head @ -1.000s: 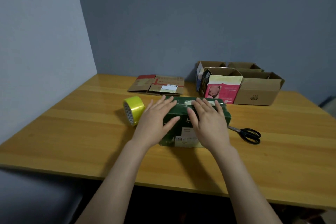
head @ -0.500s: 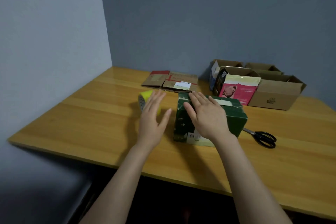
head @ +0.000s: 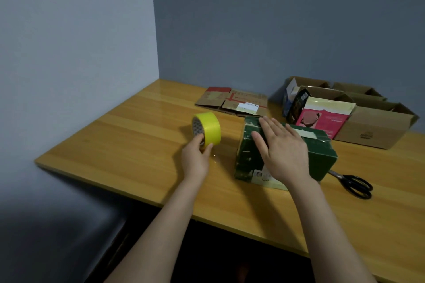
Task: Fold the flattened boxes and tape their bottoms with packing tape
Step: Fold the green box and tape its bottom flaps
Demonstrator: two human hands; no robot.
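Where it hovered, left hand [head: 195, 159] grips tape [head: 208, 127].

On the table [head: 115, 135], tape roll [head: 209, 127] left of the box [head: 247, 154], scissors [head: 345, 178] right, flattened cardboard [head: 232, 101] behind.

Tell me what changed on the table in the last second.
The left hand came off the green box, moved left and gripped the yellow tape roll. The right hand stayed flat on the box; the scissors and flattened cardboard did not move.
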